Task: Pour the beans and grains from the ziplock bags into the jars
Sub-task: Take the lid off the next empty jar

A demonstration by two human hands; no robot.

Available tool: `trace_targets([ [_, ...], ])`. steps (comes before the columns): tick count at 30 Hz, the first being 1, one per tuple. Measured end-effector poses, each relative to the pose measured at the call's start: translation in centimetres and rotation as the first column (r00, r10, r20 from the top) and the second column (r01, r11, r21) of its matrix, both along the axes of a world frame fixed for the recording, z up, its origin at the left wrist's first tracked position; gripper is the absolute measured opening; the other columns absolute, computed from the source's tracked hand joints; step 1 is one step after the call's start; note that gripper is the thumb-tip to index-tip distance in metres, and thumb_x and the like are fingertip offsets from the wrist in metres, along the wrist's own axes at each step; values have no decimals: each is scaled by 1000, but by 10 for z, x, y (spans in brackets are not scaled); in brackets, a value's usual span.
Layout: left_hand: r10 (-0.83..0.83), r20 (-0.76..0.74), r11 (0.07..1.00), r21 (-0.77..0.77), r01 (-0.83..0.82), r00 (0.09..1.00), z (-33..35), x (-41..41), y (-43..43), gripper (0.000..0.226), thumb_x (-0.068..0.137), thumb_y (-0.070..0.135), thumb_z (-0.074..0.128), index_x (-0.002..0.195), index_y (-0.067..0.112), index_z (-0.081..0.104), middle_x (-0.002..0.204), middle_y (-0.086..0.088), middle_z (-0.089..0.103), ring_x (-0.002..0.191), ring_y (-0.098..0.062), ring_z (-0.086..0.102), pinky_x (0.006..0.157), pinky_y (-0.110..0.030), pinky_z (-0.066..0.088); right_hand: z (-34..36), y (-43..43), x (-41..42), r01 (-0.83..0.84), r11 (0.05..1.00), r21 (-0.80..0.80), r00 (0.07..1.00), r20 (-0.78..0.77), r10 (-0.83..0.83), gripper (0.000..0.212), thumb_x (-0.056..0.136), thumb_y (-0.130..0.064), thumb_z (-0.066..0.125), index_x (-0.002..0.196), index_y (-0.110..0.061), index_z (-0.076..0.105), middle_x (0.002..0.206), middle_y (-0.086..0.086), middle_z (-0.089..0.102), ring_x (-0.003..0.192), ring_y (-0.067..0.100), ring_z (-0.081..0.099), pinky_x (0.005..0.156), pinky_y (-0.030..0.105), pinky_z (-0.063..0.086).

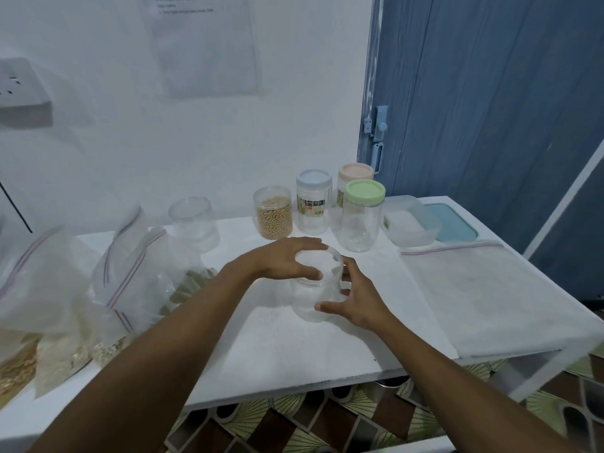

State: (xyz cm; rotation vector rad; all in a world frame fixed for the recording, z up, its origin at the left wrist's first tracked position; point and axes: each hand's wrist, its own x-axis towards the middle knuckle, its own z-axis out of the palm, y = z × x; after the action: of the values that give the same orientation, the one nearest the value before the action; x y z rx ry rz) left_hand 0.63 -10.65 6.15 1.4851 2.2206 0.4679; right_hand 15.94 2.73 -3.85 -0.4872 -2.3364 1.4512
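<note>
Bags (65, 289) lie left of jar (315, 289); more jars (313, 204) behind.

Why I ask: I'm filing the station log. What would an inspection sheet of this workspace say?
Surface: white table; flat empty ziplock bag lying on its right side.
Job's things: clear plastic jar between the hands; lidless jar of yellow beans; empty lidless clear jar; blue-lidded jar; pink-lidded jar; green-lidded jar; grain-filled ziplock bags at left.
Clutter: clear rectangular tub; teal lid beside it.
Hands: left hand grips the jar's top, fingers curled over it; right hand holds its side.
Cables: thin dark line on the left wall, possibly a cable.
Surroundings: white wall with paper sheet; wall socket; blue door; patterned floor.
</note>
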Motion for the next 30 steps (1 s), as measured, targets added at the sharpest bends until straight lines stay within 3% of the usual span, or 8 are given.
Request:
trace_targets([
  [3, 86, -83, 993, 87, -79, 993, 5, -7, -2, 53, 86, 49, 70, 134, 30, 57, 135, 1, 55, 116, -16, 54, 97, -30, 44, -1, 1, 0, -6, 1000, -10, 1000, 4, 6, 95, 59, -29, 95, 132, -40, 35, 121, -18, 52, 116, 13, 53, 95, 32, 51],
  [6, 90, -153, 987, 143, -68, 984, 5, -7, -8, 62, 83, 55, 70, 136, 26, 55, 116, 4, 53, 110, -17, 54, 86, -23, 43, -2, 1, 0, -4, 1000, -20, 1000, 8, 4, 95, 59, -30, 95, 132, -40, 35, 123, -17, 52, 118, 15, 53, 97, 36, 52],
  [8, 14, -63, 993, 119, -7, 998, 1, -3, -9, 74, 79, 50, 78, 143, 27, 47, 135, 5, 46, 128, -11, 41, 101, -15, 34, -2, 1, 0, -1, 1000, -24, 1000, 7, 1, 93, 59, -29, 95, 131, -39, 36, 120, -20, 52, 118, 14, 53, 97, 35, 52],
  [11, -60, -6, 997, 44, 61, 998, -9, -3, -6, 91, 71, 46, 85, 148, 40, 37, 161, 16, 23, 146, -6, 21, 119, -30, 20, -2, 1, 1, -5, 1000, -25, 1000, 18, 5, 90, 63, -26, 94, 130, -37, 35, 120, -23, 50, 116, 9, 51, 92, 20, 48],
  [18, 103, -45, 963, 254, -88, 994, -19, 0, 2, 88, 59, 70, 81, 133, 31, 55, 132, 5, 52, 126, -14, 45, 108, -39, 40, -4, 2, 1, -5, 999, -37, 1000, 30, 6, 97, 61, -31, 94, 138, -30, 36, 138, -9, 53, 126, 15, 52, 103, 32, 48],
  [21, 172, -15, 935, 317, -159, 985, -18, 0, -1, 89, 64, 66, 79, 139, 29, 51, 141, 9, 49, 131, -13, 40, 112, -39, 36, -4, 6, 4, 31, 999, -28, 999, 32, -31, 108, 60, -34, 95, 146, -28, 30, 144, -5, 50, 128, 17, 51, 105, 38, 48],
  [26, 269, 309, 879, 309, -363, 912, -34, -7, -26, 85, 70, 62, 73, 144, 33, 42, 139, 8, 48, 123, -16, 47, 102, -33, 41, -4, 16, 12, 40, 999, -27, 999, 37, -39, 114, 63, -32, 94, 151, -33, 21, 145, -10, 46, 128, 13, 46, 103, 30, 46],
  [30, 306, 728, 816, 131, -563, 613, -65, -2, -34, 53, 90, 61, 43, 131, 28, 54, 134, -6, 59, 104, -26, 64, 89, -38, 48, -7, 19, 13, 56, 998, -13, 998, 33, -56, 110, 63, -32, 93, 149, -33, 24, 142, -11, 47, 129, 15, 47, 103, 31, 47],
])
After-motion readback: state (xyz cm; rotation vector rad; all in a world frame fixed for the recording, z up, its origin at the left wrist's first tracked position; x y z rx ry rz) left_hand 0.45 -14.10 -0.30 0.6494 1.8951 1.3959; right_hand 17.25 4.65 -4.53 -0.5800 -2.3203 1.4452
